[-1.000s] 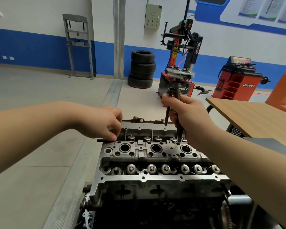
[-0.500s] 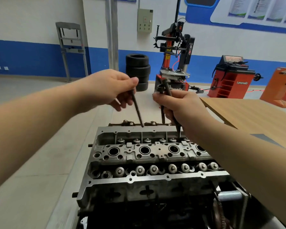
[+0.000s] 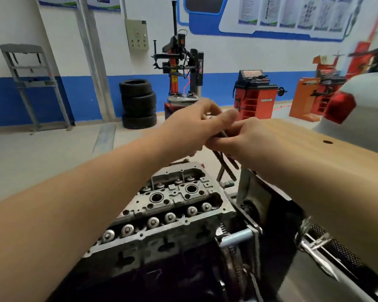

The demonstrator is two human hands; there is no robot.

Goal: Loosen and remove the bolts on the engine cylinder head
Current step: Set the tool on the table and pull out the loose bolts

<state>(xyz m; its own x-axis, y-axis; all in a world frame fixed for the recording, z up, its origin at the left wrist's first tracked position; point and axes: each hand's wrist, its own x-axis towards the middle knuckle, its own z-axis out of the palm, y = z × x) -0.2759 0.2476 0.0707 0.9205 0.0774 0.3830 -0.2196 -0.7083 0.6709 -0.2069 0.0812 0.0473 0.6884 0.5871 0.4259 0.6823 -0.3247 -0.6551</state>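
While both hands met up above the far end of the cylinder head [image 3: 172, 205], the right hand [image 3: 247, 140] had its fingers curled round a bunch of long dark bolts [image 3: 226, 162] and the left hand [image 3: 190, 125] pinched their top ends.

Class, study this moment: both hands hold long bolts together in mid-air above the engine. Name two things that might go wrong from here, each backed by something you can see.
1. The left hand and right hand meet on several bolts, whose ends splay apart; one may slip and drop.
2. The cylinder head lies just below with open round bores, so a dropped bolt might fall into one or nick the metal.
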